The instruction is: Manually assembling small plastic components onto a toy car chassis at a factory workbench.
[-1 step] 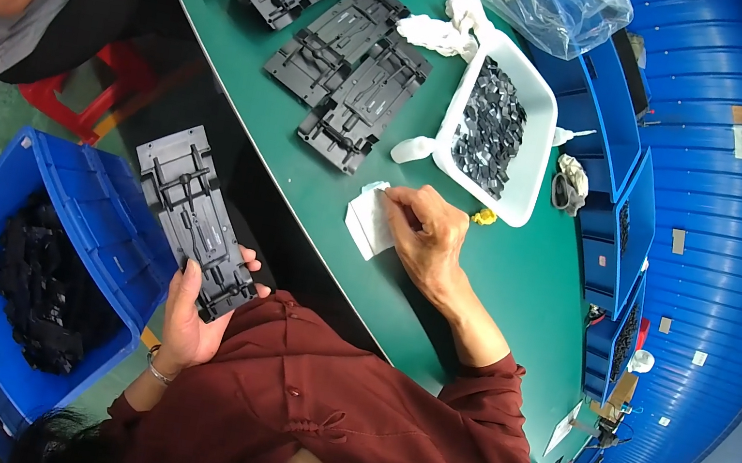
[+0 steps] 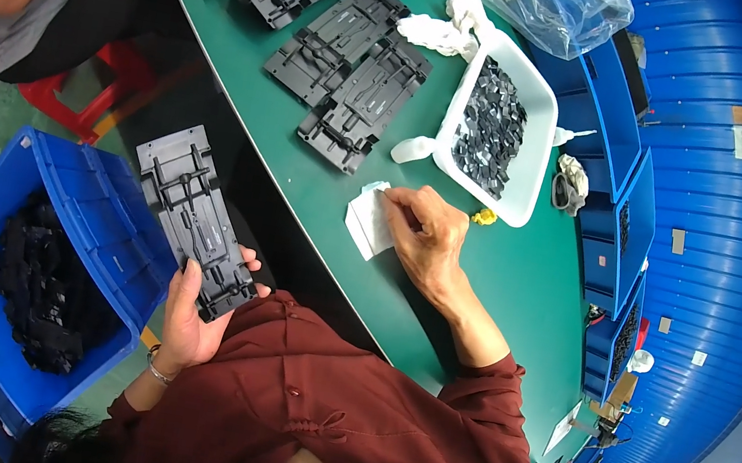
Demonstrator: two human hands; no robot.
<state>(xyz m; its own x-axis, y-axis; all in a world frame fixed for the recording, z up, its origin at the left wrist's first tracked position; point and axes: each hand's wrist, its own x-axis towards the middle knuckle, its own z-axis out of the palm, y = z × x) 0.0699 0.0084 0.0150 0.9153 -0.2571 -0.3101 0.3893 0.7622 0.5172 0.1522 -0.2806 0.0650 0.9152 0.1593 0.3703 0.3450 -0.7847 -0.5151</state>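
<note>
Flat, rectangular dark grey plate (image 2: pixel 200 225), ridged on top, perhaps plastic.

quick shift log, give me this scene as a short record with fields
left grip: holds a black moulded plate
right grip: fingertips at the edge of a white sheet
table: green; similar plates, white tray of small black pieces
person's left: blue bin of dark parts
</note>
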